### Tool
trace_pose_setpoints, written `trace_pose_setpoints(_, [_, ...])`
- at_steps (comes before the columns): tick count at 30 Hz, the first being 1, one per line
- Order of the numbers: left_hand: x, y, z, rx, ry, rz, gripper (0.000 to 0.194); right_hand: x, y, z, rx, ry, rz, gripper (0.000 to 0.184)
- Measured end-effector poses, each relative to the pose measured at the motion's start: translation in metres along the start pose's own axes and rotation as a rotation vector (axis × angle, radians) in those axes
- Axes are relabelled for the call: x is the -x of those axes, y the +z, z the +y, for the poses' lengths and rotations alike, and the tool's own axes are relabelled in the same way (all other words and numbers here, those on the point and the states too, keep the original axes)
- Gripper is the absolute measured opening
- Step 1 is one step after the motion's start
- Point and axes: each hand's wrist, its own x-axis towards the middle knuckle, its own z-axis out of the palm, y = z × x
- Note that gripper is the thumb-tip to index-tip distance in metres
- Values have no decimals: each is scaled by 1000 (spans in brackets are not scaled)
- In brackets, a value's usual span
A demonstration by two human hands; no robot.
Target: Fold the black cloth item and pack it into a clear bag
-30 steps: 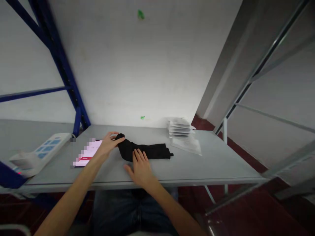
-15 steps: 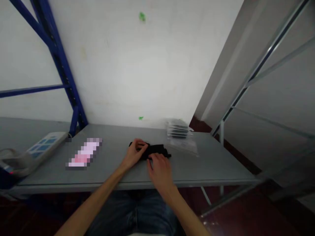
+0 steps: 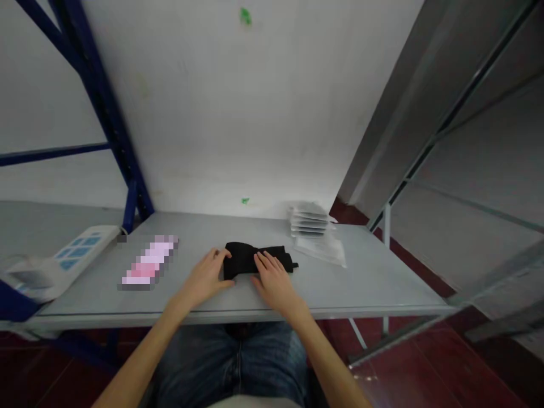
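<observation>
While the left hand [image 3: 208,277] frames the left end of the black cloth [image 3: 242,259], its fingers are parted in a loose curve, thumb at the front corner and fingertips farther back along that end. The right hand [image 3: 276,283] lies palm down, fingers extended and pressed on the middle of the cloth, thumb apart at its front side. The cloth lies flat midway along the bench [image 3: 369,283], between the front and back edges, a small tab [image 3: 295,265] sticking out at its right end.

Toward the left end of the bench is a screen [image 3: 148,260], blurred into pink and white blocks, so its writing cannot be read. Farther left, at the bench's left end, sits a white unit [image 3: 80,252] with blue panels; any lettering there is too small to make out.

Near the back edge, toward the back right corner, stands a stack [image 3: 310,218] of whitish see-through packets with dark layers showing; what they contain cannot be told. Just in front, a packet [image 3: 325,250] lies flat, pale and see-through, any print on it too faint to read.
</observation>
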Motion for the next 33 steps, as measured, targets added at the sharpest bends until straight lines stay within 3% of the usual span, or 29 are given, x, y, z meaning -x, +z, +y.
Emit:
trace_pose_setpoints(5, [-3, 2, -5, 20, -54, -85, 38, 1, 15, 4, 2, 0, -38, 59])
trace_pose_setpoints(11, [-11, 5, -15, 224, 37, 111, 41, -1, 26, -5, -10, -11, 40, 59])
trace_pose_setpoints(17, [-14, 2, 5, 381, 62, 257, 35, -5, 30, -21, -35, 1, 54, 61])
trace_pose_setpoints(22, [-19, 6, 32, 318, 92, 331, 30, -2, 28, -24, 6, 32, 92, 64])
trace_pose_setpoints(27, [-26, 21, 70, 84, 158, 312, 36, 29, 8, -11, 40, 50, 182, 50])
trace_pose_setpoints(30, [-27, 40, 84, 28, 290, 253, 41, 47, -4, 10, -8, 199, 274, 39])
trace_pose_setpoints(33, [-21, 59, 84, 32, 401, 250, 37, 50, -10, 38, -99, 381, 311, 34])
